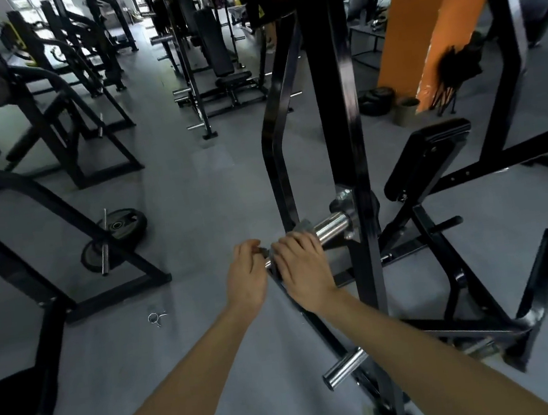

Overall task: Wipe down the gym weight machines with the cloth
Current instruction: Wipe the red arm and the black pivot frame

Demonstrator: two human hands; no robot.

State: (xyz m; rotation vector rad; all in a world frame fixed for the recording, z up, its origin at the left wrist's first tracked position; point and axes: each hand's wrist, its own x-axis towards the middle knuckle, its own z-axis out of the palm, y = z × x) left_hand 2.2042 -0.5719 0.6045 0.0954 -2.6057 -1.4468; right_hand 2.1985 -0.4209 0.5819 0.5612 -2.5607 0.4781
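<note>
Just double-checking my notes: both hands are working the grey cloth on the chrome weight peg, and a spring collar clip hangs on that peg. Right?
Not quite. In the head view the spring collar clip lies on the floor, left of both hands. The left hand and right hand do work the grey cloth on the chrome weight peg.

Both forearms bare, reaching fwd from near edge, converging mid-scene. Left hand [247,276] palm down, fingers curled at the tips, thumb side toward the right. Right hand [302,266] just beside it, fingers bent, closed over sth grey; knuckles up.
</note>
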